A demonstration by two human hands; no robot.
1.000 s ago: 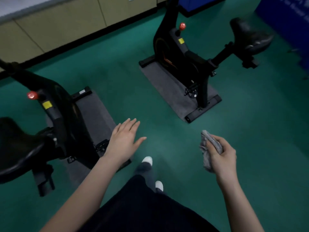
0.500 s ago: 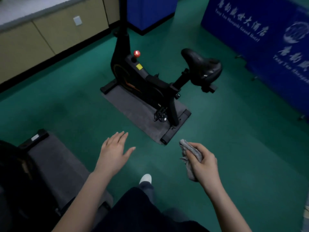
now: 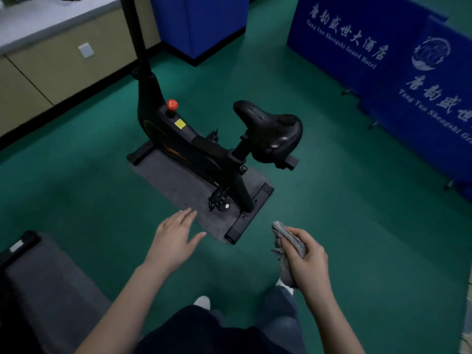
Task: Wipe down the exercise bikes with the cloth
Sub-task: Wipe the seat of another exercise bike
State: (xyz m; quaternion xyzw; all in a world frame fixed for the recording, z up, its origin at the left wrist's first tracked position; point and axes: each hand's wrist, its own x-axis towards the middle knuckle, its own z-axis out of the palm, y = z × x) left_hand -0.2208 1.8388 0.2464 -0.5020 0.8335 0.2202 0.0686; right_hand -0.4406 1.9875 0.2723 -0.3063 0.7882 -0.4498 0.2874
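Your right hand [image 3: 306, 261] is gripping a crumpled grey cloth [image 3: 287, 240], fingers curled round it, with the loose end hanging below your fist. Your left hand [image 3: 173, 238] is hovering palm down over the green floor [image 3: 89, 200], fingers straight and holding nothing. Your two hands are sitting well apart, neither touching the machine.

A black exercise bike [image 3: 194, 146] is standing just beyond them, in the middle of the scene, on a grey mat [image 3: 178, 185]. Its saddle [image 3: 270, 129] is pointing toward the right, and a red knob [image 3: 172, 104] and a yellow sticker [image 3: 180, 123] are showing on the frame. One pedal [image 3: 218, 201] is hanging low near your left fingertips.

Blue banners [image 3: 357, 47] with white lettering are lining the far right. Beige cabinets [image 3: 51, 67] are running along the far left. The corner of a second mat [image 3: 51, 277] is lying at the near left.
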